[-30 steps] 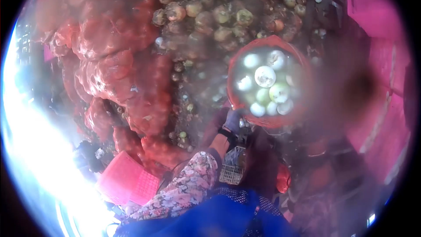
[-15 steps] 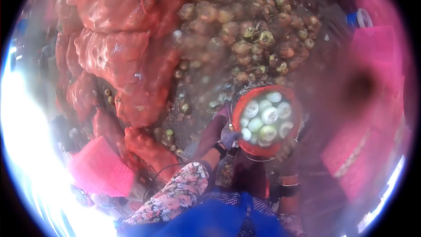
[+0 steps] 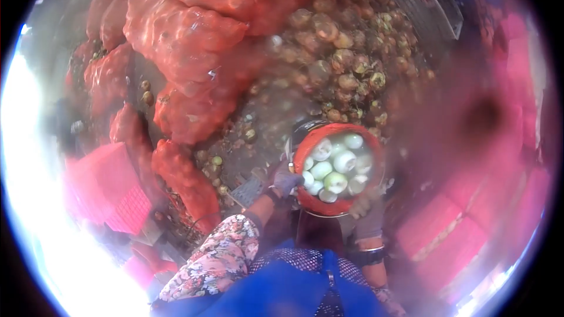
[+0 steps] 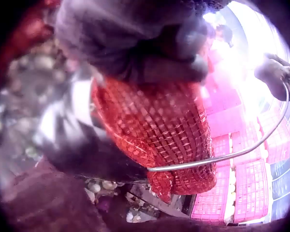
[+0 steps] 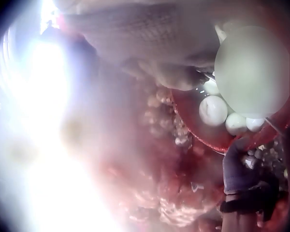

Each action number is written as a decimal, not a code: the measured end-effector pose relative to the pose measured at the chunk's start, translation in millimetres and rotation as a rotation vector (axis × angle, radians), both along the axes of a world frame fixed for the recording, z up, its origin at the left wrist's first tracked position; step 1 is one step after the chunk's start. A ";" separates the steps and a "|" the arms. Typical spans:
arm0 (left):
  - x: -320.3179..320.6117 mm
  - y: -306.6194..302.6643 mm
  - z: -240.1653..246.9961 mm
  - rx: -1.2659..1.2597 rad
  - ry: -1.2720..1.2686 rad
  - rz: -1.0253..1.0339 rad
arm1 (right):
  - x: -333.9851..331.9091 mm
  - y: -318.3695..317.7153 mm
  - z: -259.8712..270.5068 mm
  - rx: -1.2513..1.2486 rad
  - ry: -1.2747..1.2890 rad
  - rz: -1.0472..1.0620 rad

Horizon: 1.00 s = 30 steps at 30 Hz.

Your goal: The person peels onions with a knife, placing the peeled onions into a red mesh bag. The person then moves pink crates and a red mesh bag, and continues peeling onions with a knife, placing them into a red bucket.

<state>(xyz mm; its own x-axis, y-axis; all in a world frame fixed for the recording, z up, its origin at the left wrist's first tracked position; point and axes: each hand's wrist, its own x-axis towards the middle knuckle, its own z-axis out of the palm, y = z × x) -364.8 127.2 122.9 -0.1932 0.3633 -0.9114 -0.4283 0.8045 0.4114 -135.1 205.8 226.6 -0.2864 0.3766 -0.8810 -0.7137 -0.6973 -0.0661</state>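
A dark bucket [image 3: 320,205] with red mesh over its rim stands close before the person's legs. Peeled white and pale green onions [image 3: 336,182] fill it. My gloved left hand [image 3: 286,182] grips the rim on the left; in the right wrist view its thumb lies over the edge. At the lower right of the rim is my gloved right hand [image 3: 365,204]. The left wrist view has that right hand [image 4: 275,75] holding the bucket's thin wire handle [image 4: 222,158], which curves out past the red mesh [image 4: 159,125].
Unpeeled onions [image 3: 346,61] lie heaped beyond the bucket. Full red mesh sacks [image 3: 182,35] are stacked at the left, with a pink crate [image 3: 108,185] below them. A grey crate [image 3: 426,3] stands at the far right. Pink crates [image 3: 452,235] line the right side.
The bucket has come nearer the body, with my left hand staying on its rim. My right hand has come into view at the lower right rim. The head view has shifted.
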 end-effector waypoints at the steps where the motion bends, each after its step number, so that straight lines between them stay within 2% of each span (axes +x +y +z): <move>1: -8.2 -27.8 -39.5 -0.084 -0.045 -0.058 | -12.2 -0.6 2.2 0.038 0.027 0.064; 4: -37.2 -52.8 -48.5 0.046 0.086 0.072 | -44.0 -5.0 -2.8 0.113 0.081 0.227; 5: -50.0 -55.8 -42.2 0.024 0.086 0.038 | -55.6 -4.0 -4.0 0.113 0.070 0.271; 8: -77.5 -41.5 -4.8 -0.027 0.060 0.189 | -93.3 -1.3 -5.3 0.090 -0.041 0.405; 10: -92.9 -64.1 -35.7 -0.005 0.102 0.227 | -126.6 4.5 -2.1 0.015 -0.119 0.464; 11: -101.8 -68.8 -38.8 0.072 0.114 0.293 | -138.5 2.6 -9.8 0.093 -0.078 0.489; 12: -112.7 -79.5 -58.3 0.000 0.083 0.278 | -149.6 1.7 -19.1 0.073 -0.100 0.502; 15: -127.3 -111.6 -118.8 0.006 0.123 0.359 | -170.4 -5.5 -67.3 0.016 -0.140 0.544; 16: -131.2 -125.3 -139.7 -0.009 0.131 0.381 | -176.2 -14.6 -87.2 0.203 -0.152 0.620; 18: -141.2 -121.3 -130.4 -0.104 0.106 0.386 | -187.5 -31.9 -115.3 0.580 -0.182 0.794; 19: -148.8 -131.1 -139.3 -0.120 0.106 0.390 | -198.7 -30.0 -103.7 0.129 0.002 0.617; 21: -154.6 -135.3 -139.7 -0.096 0.181 0.345 | -213.6 -33.4 -99.3 0.149 0.012 0.609; 23: -150.8 -128.1 -129.2 -0.127 0.134 0.357 | -222.1 -34.9 -94.9 0.160 -0.005 0.587; 26: -143.2 -118.2 -130.7 -0.183 0.192 0.386 | -231.6 -33.2 -97.0 0.296 -0.027 0.703; 27: -140.4 -117.2 -133.3 -0.202 0.237 0.403 | -228.3 -46.1 -116.6 0.348 0.001 0.710; 30: -143.5 -111.5 -124.9 -0.385 0.210 0.382 | -226.5 -35.8 -103.2 0.181 0.091 0.689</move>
